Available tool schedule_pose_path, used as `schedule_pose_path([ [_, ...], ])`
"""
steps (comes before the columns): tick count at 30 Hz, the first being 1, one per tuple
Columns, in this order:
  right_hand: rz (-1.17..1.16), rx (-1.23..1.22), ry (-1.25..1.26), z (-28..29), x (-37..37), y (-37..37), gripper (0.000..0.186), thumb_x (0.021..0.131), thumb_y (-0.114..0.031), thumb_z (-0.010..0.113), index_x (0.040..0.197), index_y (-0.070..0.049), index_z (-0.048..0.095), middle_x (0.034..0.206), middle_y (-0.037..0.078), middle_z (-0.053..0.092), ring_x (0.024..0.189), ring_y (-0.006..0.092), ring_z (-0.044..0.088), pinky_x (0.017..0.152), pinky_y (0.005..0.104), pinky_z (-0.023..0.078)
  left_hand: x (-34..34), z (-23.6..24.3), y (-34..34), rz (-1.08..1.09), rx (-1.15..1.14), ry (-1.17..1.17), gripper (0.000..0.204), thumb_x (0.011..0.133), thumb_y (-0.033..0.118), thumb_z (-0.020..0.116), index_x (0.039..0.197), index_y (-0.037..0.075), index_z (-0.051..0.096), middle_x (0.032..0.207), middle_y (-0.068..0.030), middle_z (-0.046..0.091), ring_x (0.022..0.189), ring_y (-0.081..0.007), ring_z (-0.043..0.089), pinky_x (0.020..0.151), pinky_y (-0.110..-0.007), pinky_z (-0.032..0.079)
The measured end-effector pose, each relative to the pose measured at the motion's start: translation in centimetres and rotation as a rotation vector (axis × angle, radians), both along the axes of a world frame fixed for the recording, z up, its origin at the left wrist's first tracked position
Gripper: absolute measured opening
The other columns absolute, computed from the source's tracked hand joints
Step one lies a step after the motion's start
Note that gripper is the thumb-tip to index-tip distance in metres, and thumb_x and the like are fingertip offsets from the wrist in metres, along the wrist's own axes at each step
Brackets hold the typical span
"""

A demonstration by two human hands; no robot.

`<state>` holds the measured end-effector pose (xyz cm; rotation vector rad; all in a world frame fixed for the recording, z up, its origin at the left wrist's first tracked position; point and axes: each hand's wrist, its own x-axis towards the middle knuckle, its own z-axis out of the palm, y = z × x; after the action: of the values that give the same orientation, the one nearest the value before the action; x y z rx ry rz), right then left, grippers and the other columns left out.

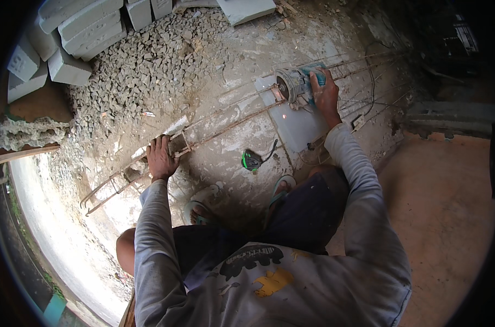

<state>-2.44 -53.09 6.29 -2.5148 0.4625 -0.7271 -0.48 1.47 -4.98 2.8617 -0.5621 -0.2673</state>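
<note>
My right hand [325, 94] is closed around the body of a teal angle grinder [307, 82]. Its round guard and disc [283, 86] sit against the rebar frame [231, 124], and a bright orange glow shows at that spot. Long thin rusty bars, joined by small stirrups, make up this frame, which runs from lower left to upper right across the ground. Toward its left part, my left hand [161, 158] grips the bars from above, beside a small block [177, 144] under them. A pale flat sheet [299, 128] lies beneath the grinder.
A green and black tape measure [251, 160] lies on the concrete between my hands, near my sandalled feet. Gravel [144, 71] spreads at the upper left, with pale blocks [92, 27] stacked beyond it. A dark cable [372, 82] trails at the right.
</note>
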Motion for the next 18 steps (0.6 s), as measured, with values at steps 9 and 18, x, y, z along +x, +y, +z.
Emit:
schedule_pose_path([
  [9, -0.013, -0.014, 0.017, -0.02, 0.12, 0.1, 0.033, 0.1, -0.026, 0.076, 0.125, -0.005, 0.068, 0.097, 0.029, 0.075, 0.093, 0.0489, 0.074, 0.078, 0.0489, 0.057, 0.04, -0.42, 0.1, 0.013, 0.019, 0.017, 0.067, 0.081, 0.033, 0.078, 0.139, 0.01, 0.055, 0.135, -0.0146, 0.057, 0.129, -0.0372, 0.052, 0.108, -0.05, 0.039],
  [18, -0.005, 0.029, 0.011, 0.49, -0.23, 0.12, 0.034, 0.1, -0.027, 0.076, 0.124, -0.005, 0.069, 0.101, 0.028, 0.075, 0.097, 0.047, 0.075, 0.082, 0.0488, 0.057, 0.01, -0.37, 0.0, 0.008, 0.028, -0.002, 0.064, 0.083, 0.034, 0.077, 0.138, 0.009, 0.055, 0.134, -0.0144, 0.057, 0.129, -0.0368, 0.051, 0.108, -0.051, 0.039],
])
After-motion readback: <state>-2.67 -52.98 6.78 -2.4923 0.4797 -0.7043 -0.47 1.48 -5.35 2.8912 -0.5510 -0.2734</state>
